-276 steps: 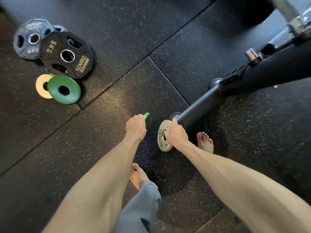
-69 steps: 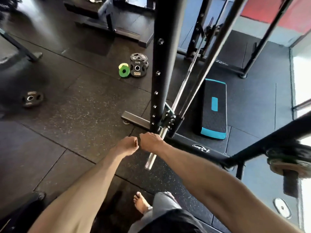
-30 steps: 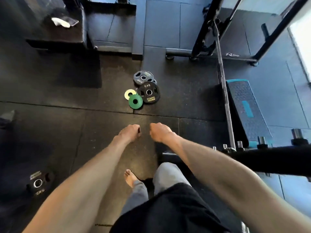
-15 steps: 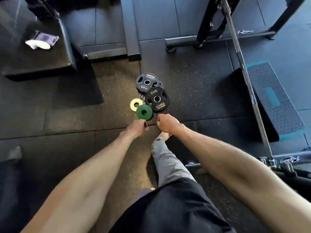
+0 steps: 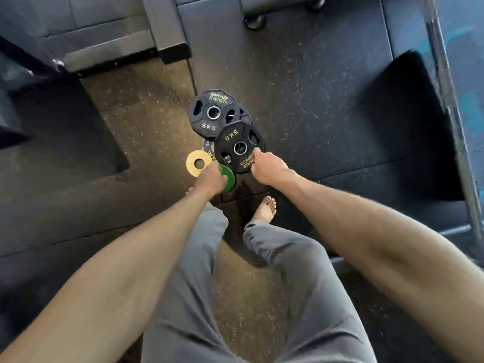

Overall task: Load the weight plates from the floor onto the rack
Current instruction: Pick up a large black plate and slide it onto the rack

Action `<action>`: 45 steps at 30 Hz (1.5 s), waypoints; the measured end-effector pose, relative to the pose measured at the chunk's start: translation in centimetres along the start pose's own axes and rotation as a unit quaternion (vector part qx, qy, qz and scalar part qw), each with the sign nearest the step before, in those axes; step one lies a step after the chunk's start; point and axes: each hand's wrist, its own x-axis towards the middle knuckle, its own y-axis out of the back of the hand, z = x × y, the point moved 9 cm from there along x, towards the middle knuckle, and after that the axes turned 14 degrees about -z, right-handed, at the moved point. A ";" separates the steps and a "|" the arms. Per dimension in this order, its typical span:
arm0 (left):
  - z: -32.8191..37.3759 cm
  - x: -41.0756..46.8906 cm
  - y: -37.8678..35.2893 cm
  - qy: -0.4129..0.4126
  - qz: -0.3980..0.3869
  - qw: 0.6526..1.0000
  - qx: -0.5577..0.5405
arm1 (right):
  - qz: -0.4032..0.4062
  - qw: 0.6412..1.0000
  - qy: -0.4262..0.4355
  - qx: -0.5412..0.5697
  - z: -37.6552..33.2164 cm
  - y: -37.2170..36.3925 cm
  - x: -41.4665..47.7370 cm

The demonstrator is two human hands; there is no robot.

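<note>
Floor plates all await loading: left hand (image 5: pixel 209 180) curls around the green plate (image 5: pixel 230 179), while right hand (image 5: pixel 267 166) touches a black 5 kg plate (image 5: pixel 234 138), grip unclear.

A gym is shown. The floor (image 5: pixel 314 74) is made of black rubber mats with small specks, and round weights are piled on it: black plates (image 5: pixel 239 148) marked "5KG", a small green plate (image 5: pixel 230 179) and a small yellow plate (image 5: pixel 195 167). A long metal bar (image 5: pixel 445 74) and a black step (image 5: pixel 408 127) are seen at the right.
</note>
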 end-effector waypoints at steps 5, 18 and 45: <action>-4.0 15.2 -0.7 0.056 0.048 0.990 -0.119 | 0.047 0.998 -0.037 0.027 5.5 -1.7 15.9; -10.3 34.9 -5.1 0.079 0.051 0.975 -0.204 | 0.095 0.982 -0.097 0.132 14.3 -6.2 38.1; 3.3 9.8 20.5 -0.087 0.190 0.954 -0.215 | 0.315 0.921 0.016 0.230 -0.3 17.6 12.1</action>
